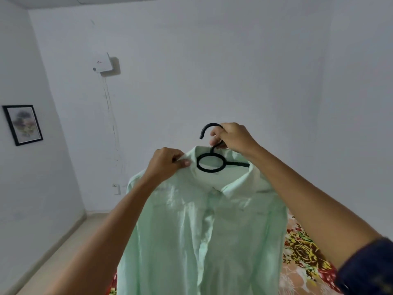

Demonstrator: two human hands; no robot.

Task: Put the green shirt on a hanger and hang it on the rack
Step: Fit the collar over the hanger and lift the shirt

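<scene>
- A dark blue sleeve [368, 267] covers the right forearm at the lower right edge; both forearms reach forward and up from the bottom of the view.
- The green shirt [202, 231] hangs in front of the person, held up in the air between the two arms, its buttoned front facing the camera and its lower part running out of view at the bottom.
- The left hand [165, 165] pinches the left side of the shirt's collar between thumb and curled fingers.
- The black hanger [209, 162] sits inside the collar: its round ring and part of its right arm show in the neck opening, and the hook rises above the collar.
- The right hand [232, 137] grips the hanger's neck just under the hook, fingers curled around it.
- A flowered bedcover [304, 252] in red, yellow and peach lies behind the shirt on the right.
- A pale floor [70, 241] runs along the left below the wall.
- Further off, a framed picture [23, 125] hangs on the left wall.
- A white box [104, 62] is fixed to the back wall, with thin wires trailing down from it.
</scene>
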